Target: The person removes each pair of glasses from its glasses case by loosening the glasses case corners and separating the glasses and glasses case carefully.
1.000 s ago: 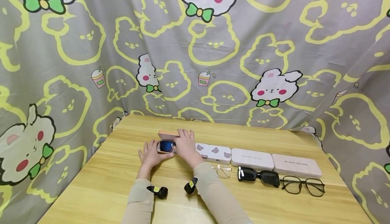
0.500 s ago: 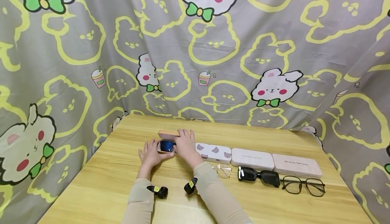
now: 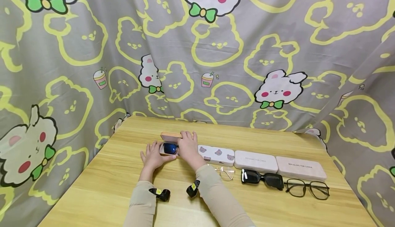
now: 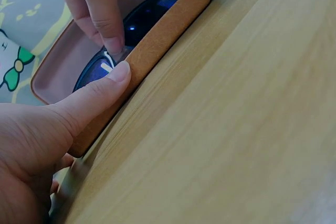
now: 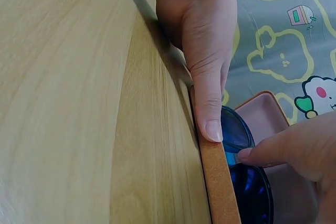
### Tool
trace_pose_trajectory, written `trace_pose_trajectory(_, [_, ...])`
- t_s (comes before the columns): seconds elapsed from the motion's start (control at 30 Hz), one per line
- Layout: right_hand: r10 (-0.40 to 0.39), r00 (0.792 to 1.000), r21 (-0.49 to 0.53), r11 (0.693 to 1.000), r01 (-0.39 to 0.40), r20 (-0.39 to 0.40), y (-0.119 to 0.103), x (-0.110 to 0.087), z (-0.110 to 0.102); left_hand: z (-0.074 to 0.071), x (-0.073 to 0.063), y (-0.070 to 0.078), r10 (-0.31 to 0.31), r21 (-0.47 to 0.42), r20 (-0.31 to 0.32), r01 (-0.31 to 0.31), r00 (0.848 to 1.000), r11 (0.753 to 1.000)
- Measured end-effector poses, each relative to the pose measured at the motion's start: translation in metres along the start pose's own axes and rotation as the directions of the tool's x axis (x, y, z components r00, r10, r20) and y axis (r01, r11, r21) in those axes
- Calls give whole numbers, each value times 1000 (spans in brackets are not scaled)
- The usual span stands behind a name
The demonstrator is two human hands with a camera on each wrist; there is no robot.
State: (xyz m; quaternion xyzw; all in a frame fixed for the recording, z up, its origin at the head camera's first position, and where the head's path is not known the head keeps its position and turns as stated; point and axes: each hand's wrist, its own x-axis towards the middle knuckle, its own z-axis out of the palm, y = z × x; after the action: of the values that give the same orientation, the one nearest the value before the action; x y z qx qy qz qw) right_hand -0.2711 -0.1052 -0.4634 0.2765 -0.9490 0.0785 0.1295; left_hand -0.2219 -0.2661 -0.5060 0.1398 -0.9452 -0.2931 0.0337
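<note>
An eyeglass case (image 4: pixel 157 32) with an orange-brown outside and pink lining lies with its lid (image 3: pixel 170 136) raised at the row's left end. Dark blue-lensed sunglasses (image 3: pixel 170 148) sit inside it, lenses facing up. My left hand (image 3: pixel 154 156) grips the case's left end, its thumb on the front edge in the left wrist view. My right hand (image 3: pixel 189 148) reaches over the right end. Its thumb and finger pinch the sunglasses at the bridge, as the left wrist view shows. The right hand hides part of the lid and case in the head view.
Right of the hands stand a bear-print case (image 3: pixel 217 155), a white case (image 3: pixel 255 160) and a pink case (image 3: pixel 300 168), all closed. Before them lie clear-framed glasses (image 3: pixel 226 174), black sunglasses (image 3: pixel 261 179) and black-framed glasses (image 3: pixel 307 188). A patterned curtain (image 3: pixel 176 48) surrounds the wooden table (image 3: pixel 92 189).
The blue-lensed sunglasses have shifted slightly right and settled lower in the case, so more of its left inside shows. Both hands have stayed almost in place.
</note>
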Motion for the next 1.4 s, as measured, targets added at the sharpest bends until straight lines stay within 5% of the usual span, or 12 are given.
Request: trace_pose_trajectory(1.4, [-19,1000,84,996,19,0,3,-4,-14,-1,-1,-1,3,-25,14,-3,1000,1000])
